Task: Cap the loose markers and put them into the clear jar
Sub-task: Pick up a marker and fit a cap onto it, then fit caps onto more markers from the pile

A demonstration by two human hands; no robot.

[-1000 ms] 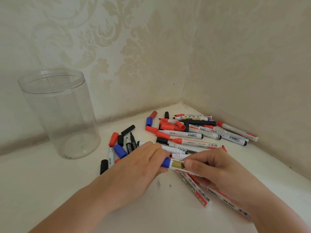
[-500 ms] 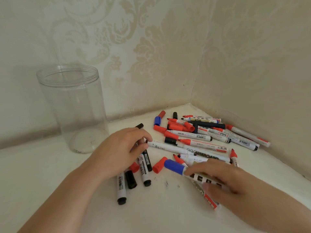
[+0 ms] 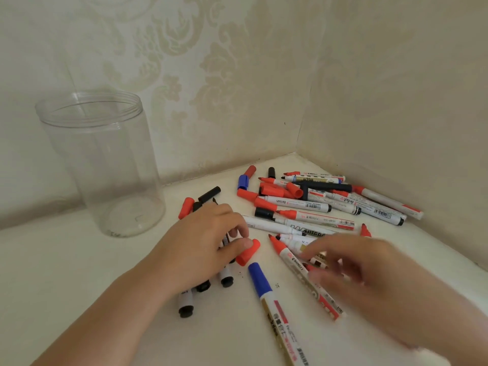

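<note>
**Matching a red cap to an uncapped red marker**

The left hand has thumb and forefinger pinched on a loose red cap that lies on the white tabletop at its fingertips. Under that palm lie a few black-ended markers, and just below the thumb sits a blue-capped marker, already closed. The right hand is blurred by motion; its fingers are spread loosely over the pile and seem to hold nothing. At its fingertips lies an uncapped red marker, tip pointing away from the person.

To do this step well, I would lift the cap clear first, with its open end turned toward the right hand. The right hand should take the red marker by mid-barrel, well back from the wet tip, then bring tip and cap together in line and press until it seats. Colour matters: a red cap on a red barrel.

The clear jar stands upright and open, beyond the left hand and to its left, with nothing in it, so the task looks barely begun. More caps and markers lie heaped beyond both hands in the wall corner.
</note>
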